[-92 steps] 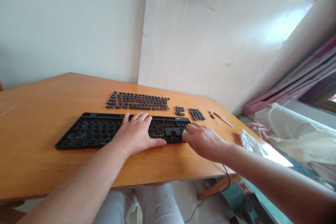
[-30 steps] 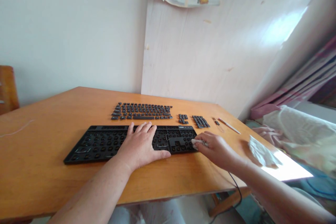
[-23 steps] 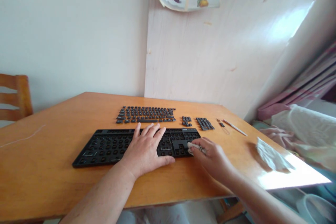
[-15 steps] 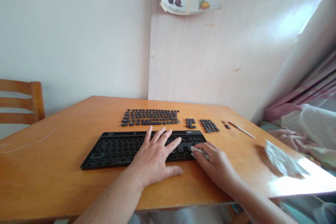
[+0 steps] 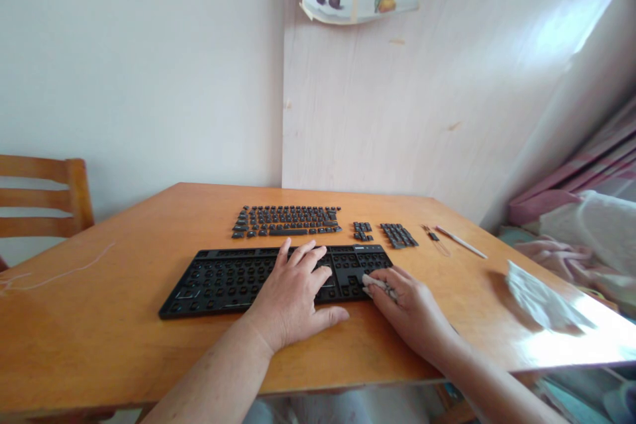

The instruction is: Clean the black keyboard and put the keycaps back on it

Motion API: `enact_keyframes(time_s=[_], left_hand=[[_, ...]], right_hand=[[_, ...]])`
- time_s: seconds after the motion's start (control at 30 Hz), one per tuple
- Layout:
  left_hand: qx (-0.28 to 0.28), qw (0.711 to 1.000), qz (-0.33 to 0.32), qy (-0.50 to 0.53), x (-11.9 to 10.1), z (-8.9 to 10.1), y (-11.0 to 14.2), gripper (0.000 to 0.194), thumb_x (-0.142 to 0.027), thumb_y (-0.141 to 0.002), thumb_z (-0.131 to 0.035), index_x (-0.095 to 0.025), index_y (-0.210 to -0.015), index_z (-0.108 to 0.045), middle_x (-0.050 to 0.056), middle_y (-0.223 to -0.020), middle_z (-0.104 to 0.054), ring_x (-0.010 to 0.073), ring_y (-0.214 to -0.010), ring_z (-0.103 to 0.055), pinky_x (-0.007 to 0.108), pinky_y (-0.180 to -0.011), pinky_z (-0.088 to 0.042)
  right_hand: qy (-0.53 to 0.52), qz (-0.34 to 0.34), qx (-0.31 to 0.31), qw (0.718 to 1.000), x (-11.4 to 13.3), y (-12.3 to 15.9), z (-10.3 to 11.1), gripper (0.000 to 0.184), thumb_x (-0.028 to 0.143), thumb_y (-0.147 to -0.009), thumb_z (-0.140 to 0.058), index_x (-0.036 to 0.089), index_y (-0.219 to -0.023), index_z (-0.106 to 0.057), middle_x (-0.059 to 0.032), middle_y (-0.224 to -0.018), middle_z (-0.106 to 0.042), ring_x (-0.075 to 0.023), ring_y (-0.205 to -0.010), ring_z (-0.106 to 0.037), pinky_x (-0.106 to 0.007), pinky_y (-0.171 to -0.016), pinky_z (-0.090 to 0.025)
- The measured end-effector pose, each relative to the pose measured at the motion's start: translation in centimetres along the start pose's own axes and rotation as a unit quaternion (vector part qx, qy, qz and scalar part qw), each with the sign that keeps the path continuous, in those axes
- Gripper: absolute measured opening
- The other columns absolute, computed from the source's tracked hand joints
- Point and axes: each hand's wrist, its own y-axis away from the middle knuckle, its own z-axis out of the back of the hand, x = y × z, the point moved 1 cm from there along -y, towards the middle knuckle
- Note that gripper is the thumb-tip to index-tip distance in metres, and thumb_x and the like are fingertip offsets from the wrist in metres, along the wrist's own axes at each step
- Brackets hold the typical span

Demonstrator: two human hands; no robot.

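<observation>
A black keyboard [image 5: 223,281] with its keycaps off lies on the wooden table before me. My left hand [image 5: 294,295] rests with spread fingers over the middle of it, the thumb on the table side of its front edge. At the keyboard's right end, my right hand [image 5: 405,301] pinches a crumpled white tissue [image 5: 380,283] against the number-pad area. Behind the keyboard, the removed keycaps [image 5: 288,221] are laid out in their rows. Smaller groups, the navigation keycaps [image 5: 362,232] and number-pad keycaps [image 5: 398,235], sit to their right.
A keycap puller [image 5: 434,238] and a white pen-like stick [image 5: 461,242] lie at the right of the table [image 5: 124,344]. Farther right is a white tissue sheet [image 5: 541,298]. A pale thread [image 5: 74,270] lies at left, near a wooden chair [image 5: 77,195].
My right hand has shifted the tissue from the keyboard's right edge slightly inward along the number-pad area. My left hand has slid a little rightward, fingers still spread. The view has turned left and up.
</observation>
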Motion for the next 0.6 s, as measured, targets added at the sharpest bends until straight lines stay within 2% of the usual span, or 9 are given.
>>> enact_keyframes(time_s=[0.1,0.2,0.3,0.4,0.5,0.6], left_hand=[[-0.012,1.000,0.028,-0.003,0.1,0.1,-0.1,0.060,-0.072,-0.081,-0.044,-0.021,-0.106,-0.066,0.010,-0.134,-0.054,0.0301,-0.132,-0.037,0.055,-0.115,-0.013],[-0.017,0.998,0.059,-0.007,0.3,-0.1,-0.1,0.063,-0.072,-0.082,-0.041,-0.020,-0.112,-0.063,0.011,-0.131,-0.056,0.0296,-0.128,-0.042,0.054,-0.114,-0.016],[-0.007,0.997,0.071,-0.009,0.4,-0.4,-0.1,0.068,-0.074,-0.081,-0.040,-0.022,-0.120,-0.061,0.011,-0.135,-0.053,0.0316,-0.131,-0.039,0.055,-0.114,-0.015],[0.000,0.998,0.069,-0.003,0.5,-0.5,-0.1,0.063,-0.072,-0.081,-0.042,-0.024,-0.116,-0.063,0.010,-0.135,-0.054,0.0323,-0.132,-0.037,0.056,-0.114,-0.014],[-0.016,0.997,0.072,0.020,0.8,-0.2,-0.2,0.047,-0.059,-0.086,-0.046,-0.023,-0.111,-0.064,0.008,-0.127,-0.059,0.0285,-0.123,-0.045,0.052,-0.112,-0.020],[-0.040,0.993,0.103,0.040,1.2,0.1,-0.4,0.026,-0.034,-0.091,-0.043,-0.023,-0.102,-0.064,0.005,-0.110,-0.065,0.0234,-0.108,-0.054,0.047,-0.107,-0.029]], right_hand=[[0.000,0.000,0.001,1.000,0.0,0.0,0.0,0.024,0.039,-0.091,-0.049,0.023,-0.093,-0.066,-0.0037,-0.085,-0.064,-0.0177,-0.079,-0.060,-0.028,-0.073,-0.045],[-0.001,0.001,0.003,1.000,0.0,0.0,0.0,0.023,0.038,-0.091,-0.049,0.023,-0.093,-0.066,-0.0039,-0.085,-0.063,-0.0179,-0.079,-0.060,-0.029,-0.073,-0.045],[0.002,-0.002,0.002,1.000,0.0,0.0,0.0,0.022,0.038,-0.091,-0.049,0.024,-0.093,-0.066,-0.0038,-0.086,-0.064,-0.0180,-0.079,-0.060,-0.029,-0.073,-0.045],[0.002,-0.002,0.000,1.000,0.0,0.0,0.0,0.023,0.038,-0.090,-0.049,0.023,-0.093,-0.066,-0.0039,-0.085,-0.064,-0.0180,-0.079,-0.060,-0.029,-0.073,-0.046],[-0.001,-0.002,0.002,1.000,0.0,0.0,0.1,0.024,0.039,-0.091,-0.049,0.023,-0.094,-0.067,-0.0040,-0.086,-0.064,-0.0179,-0.079,-0.061,-0.029,-0.072,-0.046],[-0.001,0.000,0.004,1.000,-0.1,0.0,0.1,0.024,0.039,-0.091,-0.049,0.024,-0.095,-0.067,-0.0036,-0.086,-0.064,-0.0175,-0.079,-0.061,-0.028,-0.073,-0.046]])
